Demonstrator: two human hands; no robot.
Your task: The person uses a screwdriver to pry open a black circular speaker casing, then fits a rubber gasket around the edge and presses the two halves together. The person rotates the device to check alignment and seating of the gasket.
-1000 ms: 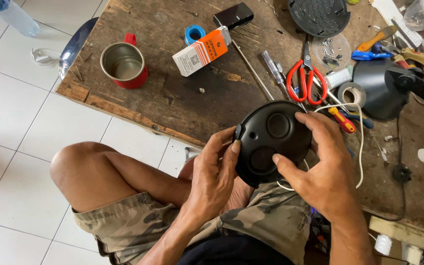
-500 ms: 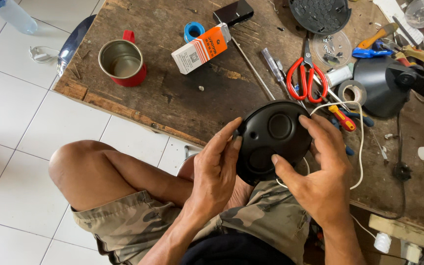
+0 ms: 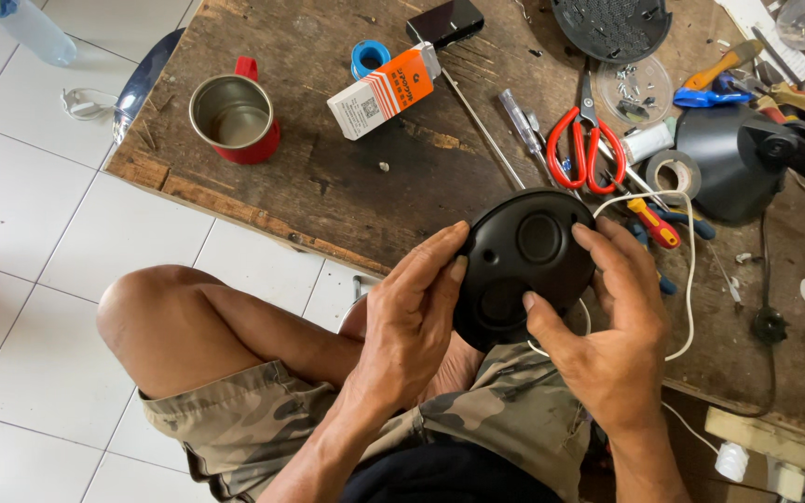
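Both my hands hold a black oval plastic cover (image 3: 522, 261) with round recesses, just above my lap at the near edge of a worn wooden table (image 3: 328, 168). My left hand (image 3: 412, 317) grips its left rim with thumb and fingers. My right hand (image 3: 607, 326) clasps its right side, thumb pressed on the face. A white cord (image 3: 687, 270) loops past my right hand.
On the table lie a red metal mug (image 3: 233, 119), an orange-and-white box (image 3: 384, 91), blue tape roll (image 3: 370, 56), red-handled scissors (image 3: 587, 144), screwdrivers (image 3: 524, 126), a clear lid of screws (image 3: 637, 91), a grey tape roll (image 3: 673, 172), a black lamp-like part (image 3: 729, 158) and another black cover (image 3: 612, 26). White tiled floor (image 3: 30, 242) lies left.
Both hands keep their hold on the black cover, which has turned slightly and shifted a little between them. Nothing on the table moved.
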